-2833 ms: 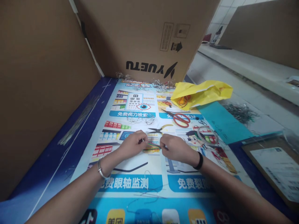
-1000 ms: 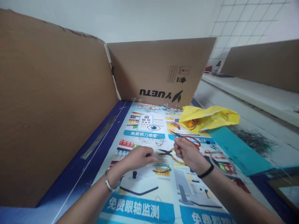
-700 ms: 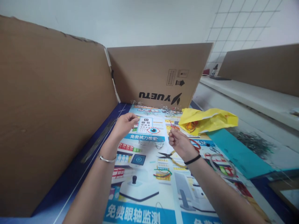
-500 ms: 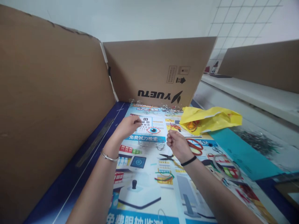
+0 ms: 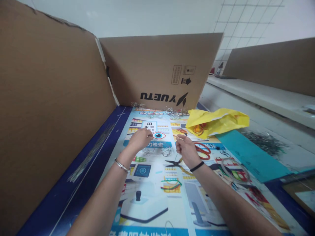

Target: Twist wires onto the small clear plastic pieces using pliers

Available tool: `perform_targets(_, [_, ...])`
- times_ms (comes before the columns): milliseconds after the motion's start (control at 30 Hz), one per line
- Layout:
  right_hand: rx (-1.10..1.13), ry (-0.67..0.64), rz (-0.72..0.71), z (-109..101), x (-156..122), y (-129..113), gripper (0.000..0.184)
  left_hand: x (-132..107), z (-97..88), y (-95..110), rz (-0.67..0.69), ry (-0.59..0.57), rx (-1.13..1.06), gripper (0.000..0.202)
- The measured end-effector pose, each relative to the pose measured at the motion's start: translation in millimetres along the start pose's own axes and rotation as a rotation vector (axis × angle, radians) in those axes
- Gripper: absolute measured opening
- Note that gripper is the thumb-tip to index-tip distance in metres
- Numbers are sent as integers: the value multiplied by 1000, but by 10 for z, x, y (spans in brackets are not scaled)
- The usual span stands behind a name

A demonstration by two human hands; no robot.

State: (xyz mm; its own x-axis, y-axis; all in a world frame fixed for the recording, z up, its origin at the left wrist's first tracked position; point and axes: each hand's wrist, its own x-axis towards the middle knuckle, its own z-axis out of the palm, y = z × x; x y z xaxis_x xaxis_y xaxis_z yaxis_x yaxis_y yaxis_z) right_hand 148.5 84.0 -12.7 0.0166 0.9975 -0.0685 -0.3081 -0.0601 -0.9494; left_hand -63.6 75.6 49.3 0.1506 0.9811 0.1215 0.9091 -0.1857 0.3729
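Note:
My left hand [image 5: 141, 139] is raised over the printed poster sheet, its thumb and fingers pinched together near the eye picture. My right hand [image 5: 188, 150] faces it from the right, also closed in a pinch. Whatever either hand holds is too thin or small to make out. Below the right hand lie pliers [image 5: 173, 163] with dark jaws and a yellow handle. Red-orange looped handles [image 5: 206, 151] show just beside that hand. Fine wire loops [image 5: 166, 151] lie on the sheet between the hands. Closer to me is a small bunch of green, red and yellow strands [image 5: 171, 186].
A yellow bag [image 5: 221, 123] with orange strands lies at back right, near a turquoise strip [image 5: 253, 157] and a wire heap [image 5: 264, 144]. A clear coil [image 5: 236, 170] rests at right. Straight wires [image 5: 91, 152] lie left. Cardboard panels [image 5: 157, 65] stand behind and left.
My left hand has come slightly right and nearer to me, so the two pinches are a little closer together. The camera view has shifted slightly.

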Motion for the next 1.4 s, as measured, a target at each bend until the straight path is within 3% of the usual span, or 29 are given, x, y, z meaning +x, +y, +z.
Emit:
perform_targets(100, [-67, -16, -36, -6, 1, 19, 39, 8, 15, -19, 7, -26, 16, 21])
perform_targets(267, [-255, -94, -102, 10, -30, -79, 25, 12, 45, -42, 14, -59, 33, 22])
perform_targets(500, [-714, -254, -200, 15, 24, -282, 18, 25, 43, -77, 30, -59, 11, 20])
perform_targets(633, [-1021, -438, -321, 170, 156, -448, 15, 42, 33, -120, 43, -48, -10, 20])
perform_targets(767, [-1305, -673, -420, 485, 324, -608, 18, 42, 16, -151, 55, -42, -21, 20])
perform_targets(900, [-1520, -932, -440, 763, 461, -639, 27, 19, -46, -155, 63, -34, -19, 20])
perform_targets(1033, [-1694, -1098, -400, 909, 524, -592, 30, -16, -142, -141, 59, -25, -3, 21])
perform_targets(1200, [-1831, -1178, -343, 986, 520, -534, 32, -51, -221, -128, 61, -13, 14, 21])
perform_targets(1400, [-1920, -1181, -345, 1033, 459, -525, 25, -45, -217, -153, 64, -31, 15, 21])
